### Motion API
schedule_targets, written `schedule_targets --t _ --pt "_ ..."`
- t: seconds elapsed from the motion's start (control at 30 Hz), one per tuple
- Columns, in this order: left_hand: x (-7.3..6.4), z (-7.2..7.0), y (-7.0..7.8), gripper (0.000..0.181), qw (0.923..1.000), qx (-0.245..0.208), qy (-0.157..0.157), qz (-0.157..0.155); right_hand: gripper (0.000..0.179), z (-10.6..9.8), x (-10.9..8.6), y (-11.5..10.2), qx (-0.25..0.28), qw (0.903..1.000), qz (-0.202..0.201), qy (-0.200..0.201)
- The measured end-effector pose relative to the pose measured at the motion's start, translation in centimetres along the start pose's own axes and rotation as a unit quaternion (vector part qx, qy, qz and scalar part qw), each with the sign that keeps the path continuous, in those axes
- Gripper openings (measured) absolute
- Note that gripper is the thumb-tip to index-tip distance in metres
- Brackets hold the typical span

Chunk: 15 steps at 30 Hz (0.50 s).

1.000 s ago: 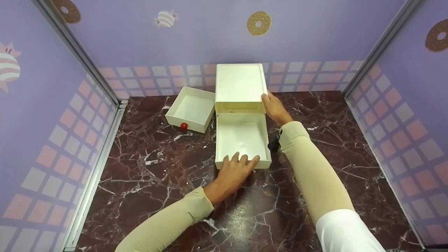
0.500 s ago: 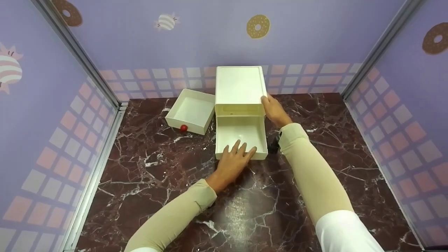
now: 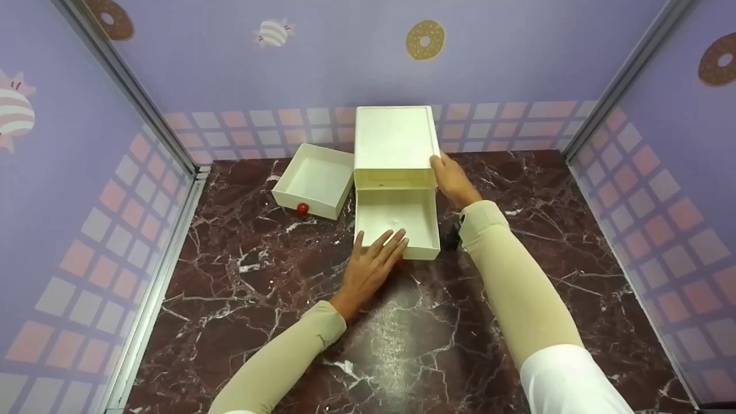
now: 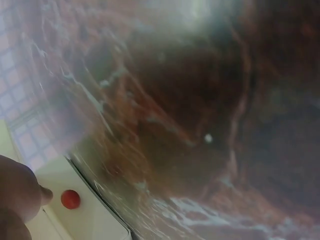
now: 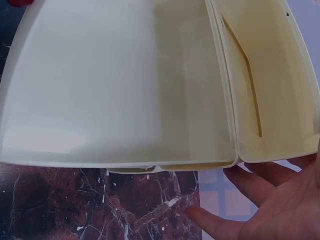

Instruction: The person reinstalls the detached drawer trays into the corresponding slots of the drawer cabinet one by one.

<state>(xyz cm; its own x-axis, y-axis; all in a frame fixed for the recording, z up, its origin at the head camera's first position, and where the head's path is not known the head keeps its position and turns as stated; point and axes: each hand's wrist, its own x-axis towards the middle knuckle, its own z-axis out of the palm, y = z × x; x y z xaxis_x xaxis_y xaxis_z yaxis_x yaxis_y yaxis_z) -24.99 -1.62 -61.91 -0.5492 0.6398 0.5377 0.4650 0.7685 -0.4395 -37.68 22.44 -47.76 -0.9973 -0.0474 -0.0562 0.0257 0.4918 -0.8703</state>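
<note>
The left hand (image 3: 369, 267) has straight fingers on the pulled-out drawer (image 3: 422, 253). The right hand (image 3: 455, 181), fingers apart, touches the white box (image 3: 394, 138). A second drawer (image 3: 322, 209) sits beside it.

Loose drawer (image 3: 316, 175): white, open side up, sits angled left of centre on dark red marble (image 3: 241, 310), red knob (image 3: 302, 208) toward viewer. Marble has white veins, glare near front. Lilac back wall (image 3: 345, 63): donut print (image 3: 425, 52), candy print (image 3: 273, 33), pink-white check along bottom. Left wall (image 3: 57, 190), right wall (image 3: 678, 155) similar. Grey metal strips (image 3: 126, 83) at both corners.
</note>
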Motion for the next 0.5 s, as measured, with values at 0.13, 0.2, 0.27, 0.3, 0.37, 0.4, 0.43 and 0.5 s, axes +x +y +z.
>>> schedule_targets --t 0.13,0.2,0.27,0.3,0.37,0.4,0.43,0.5 --pt "0.2 0.2 -0.3 0.066 0.9999 -0.002 0.012 0.002 0.06 -0.1 0.0 -0.1 -0.008 1.0 -0.001 0.0" --pt "0.4 0.2 -0.4 0.068 1.0 0.003 0.008 0.002 0.06 -0.2 0.0 0.0 -0.009 1.0 -0.002 0.002" --pt "0.7 0.2 -0.5 0.068 1.0 0.006 0.003 0.0 0.06 -0.2 0.0 0.1 -0.011 0.9999 -0.002 0.002" --pt "0.8 0.3 -0.5 0.069 1.0 0.007 0.002 -0.001 0.06 -0.3 0.1 0.1 -0.012 0.9999 -0.001 0.002" --pt "1.0 0.4 -0.6 0.071 1.0 0.009 -0.003 -0.003 0.061 -0.2 0.1 0.1 -0.015 0.9999 -0.001 0.002" --pt "1.1 0.4 -0.6 0.071 1.0 0.008 -0.002 -0.005 0.061 -0.2 0.1 0.2 -0.015 0.9999 -0.001 0.002" --pt "1.2 0.5 -0.6 0.071 1.0 0.006 -0.001 -0.006 0.06 -0.2 0.1 0.2 -0.016 0.9999 0.0 0.003" --pt "1.5 0.7 -0.7 0.07 1.0 0.002 0.0 -0.01 0.06 -0.1 0.1 0.2 -0.017 0.9998 0.001 0.006"
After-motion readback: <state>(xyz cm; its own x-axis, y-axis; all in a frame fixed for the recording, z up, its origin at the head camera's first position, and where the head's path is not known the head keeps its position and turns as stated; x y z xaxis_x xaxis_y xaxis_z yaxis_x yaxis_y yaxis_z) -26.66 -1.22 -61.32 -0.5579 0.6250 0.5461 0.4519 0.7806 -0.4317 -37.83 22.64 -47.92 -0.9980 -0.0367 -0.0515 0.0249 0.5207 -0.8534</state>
